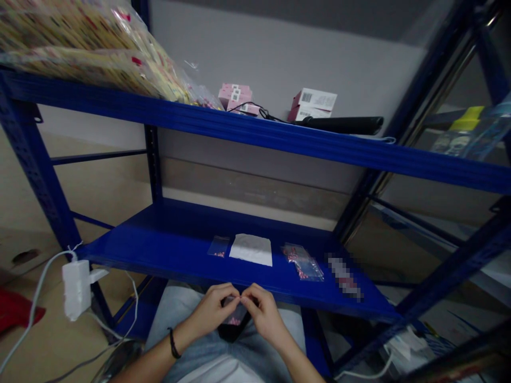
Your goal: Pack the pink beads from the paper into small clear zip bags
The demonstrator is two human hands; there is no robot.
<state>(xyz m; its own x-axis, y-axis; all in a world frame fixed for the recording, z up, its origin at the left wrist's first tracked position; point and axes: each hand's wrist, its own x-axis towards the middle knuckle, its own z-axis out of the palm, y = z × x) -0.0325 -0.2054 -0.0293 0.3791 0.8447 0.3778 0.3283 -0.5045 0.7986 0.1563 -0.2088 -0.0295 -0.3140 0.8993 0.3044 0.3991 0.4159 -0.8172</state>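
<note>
Between my hands, just in front of the shelf edge and above my lap, hangs a small clear zip bag [233,318] with pink beads at its bottom. My left hand [217,304] pinches its top edge with thumb and forefinger. The fingertips of my right hand [261,308] close on the same edge, touching those of the left. On the blue shelf [175,234] lie a similar small bag [219,247] with a few pink beads, a white paper sheet [251,249], and several overlapping bead bags [304,263] to the right.
A blurred-out item [344,276] lies at the shelf's right. The upper shelf [255,135] holds a large plastic bag of packets [99,58], pink boxes [235,96], white-and-pink boxes [313,103] and a black rod-like object [343,125]. A white power strip [76,290] hangs at left with cables.
</note>
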